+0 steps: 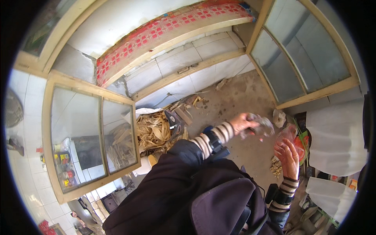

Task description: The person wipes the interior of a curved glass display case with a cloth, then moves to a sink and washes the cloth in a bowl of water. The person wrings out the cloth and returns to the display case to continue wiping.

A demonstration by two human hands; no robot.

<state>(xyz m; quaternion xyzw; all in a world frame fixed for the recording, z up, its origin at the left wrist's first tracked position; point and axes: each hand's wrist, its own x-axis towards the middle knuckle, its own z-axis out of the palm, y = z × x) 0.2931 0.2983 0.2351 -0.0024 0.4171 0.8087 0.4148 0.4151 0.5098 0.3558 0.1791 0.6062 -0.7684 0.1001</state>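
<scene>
My left hand (242, 123) is shut on a crumpled, greyish cloth or plastic bag (261, 124), which hangs above the concrete floor. Small red bits show at its lower edge. To the right, my right hand (289, 155) is raised with the fingers apart and nothing seen in it. Just behind its fingers lies a thin reddish plastic bag (288, 133), beside an orange-red package (302, 144). A pale crumpled bag (279, 118) rests on the floor near the wall. Small yellowish pieces (275, 167) are heaped left of my right hand.
Glazed wooden window sashes stand ajar at left (92, 94) and right (317, 95). A tiled sill (182, 58) runs between them. Below the left sash a sack of dry corn husks (154, 129) sits near wood scraps (183, 116). White sheets (336, 141) hang at right.
</scene>
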